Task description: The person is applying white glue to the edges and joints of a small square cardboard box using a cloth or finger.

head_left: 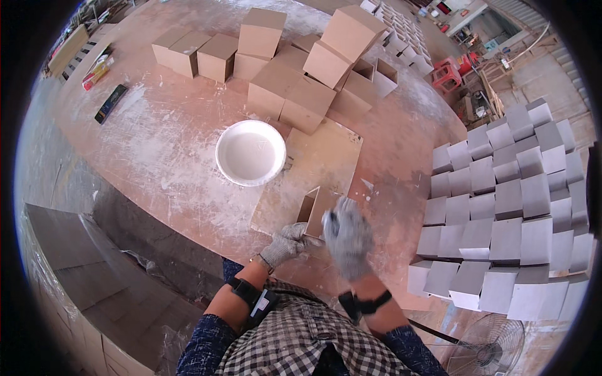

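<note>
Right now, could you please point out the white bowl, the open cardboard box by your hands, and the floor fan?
white bowl (250, 152), head view, inner bottom.
open cardboard box (320, 208), head view, inner wall.
floor fan (490, 349), head view, wire grille.

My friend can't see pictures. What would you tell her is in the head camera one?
Two gloved hands work at a dusty table: the left hand steadies a small open brown box while the right hand is raised and blurred above it. A white bowl and stacked brown boxes lie beyond, with grey boxes on the right.

Brown boxes mid-table; grey boxes rt.
</note>
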`<action>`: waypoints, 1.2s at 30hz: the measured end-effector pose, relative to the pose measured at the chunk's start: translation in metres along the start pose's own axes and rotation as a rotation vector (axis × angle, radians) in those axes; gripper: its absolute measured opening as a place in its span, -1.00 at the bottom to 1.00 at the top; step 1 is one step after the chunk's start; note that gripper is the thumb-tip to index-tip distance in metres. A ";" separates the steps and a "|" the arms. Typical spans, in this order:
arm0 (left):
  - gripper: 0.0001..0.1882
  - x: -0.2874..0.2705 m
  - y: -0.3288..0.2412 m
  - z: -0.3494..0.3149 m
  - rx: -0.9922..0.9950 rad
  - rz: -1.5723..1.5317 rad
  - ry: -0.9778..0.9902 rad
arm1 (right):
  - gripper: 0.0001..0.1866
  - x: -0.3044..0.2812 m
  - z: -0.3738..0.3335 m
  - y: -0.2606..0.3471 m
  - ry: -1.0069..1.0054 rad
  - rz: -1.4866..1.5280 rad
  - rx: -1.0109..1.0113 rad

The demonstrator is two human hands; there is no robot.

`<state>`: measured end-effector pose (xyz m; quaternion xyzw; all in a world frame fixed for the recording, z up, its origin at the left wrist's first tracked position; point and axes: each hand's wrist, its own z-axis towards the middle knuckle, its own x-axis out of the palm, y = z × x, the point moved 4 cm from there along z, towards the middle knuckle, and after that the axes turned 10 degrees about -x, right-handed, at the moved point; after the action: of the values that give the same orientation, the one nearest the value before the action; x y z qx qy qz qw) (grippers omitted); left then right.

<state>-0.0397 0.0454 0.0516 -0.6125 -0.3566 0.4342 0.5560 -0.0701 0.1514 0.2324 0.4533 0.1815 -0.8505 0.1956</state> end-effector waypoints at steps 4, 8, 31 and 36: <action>-0.63 -0.003 -0.008 -0.006 0.037 0.035 -0.120 | -0.82 0.013 0.008 -0.006 0.037 -0.020 0.071; -0.66 0.008 0.014 -0.004 -0.184 0.169 -0.039 | -0.83 0.005 -0.022 0.012 0.078 0.209 -0.076; -0.51 0.014 0.040 0.000 -0.048 -0.061 0.032 | -0.81 0.023 -0.010 0.020 0.114 0.270 -0.099; -0.50 0.016 0.043 0.000 -0.093 -0.195 0.004 | -0.81 0.017 -0.011 0.026 0.104 0.234 -0.072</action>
<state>-0.0360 0.0551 0.0063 -0.6009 -0.4330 0.3598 0.5674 -0.0580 0.1316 0.2089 0.5075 0.1676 -0.7901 0.3000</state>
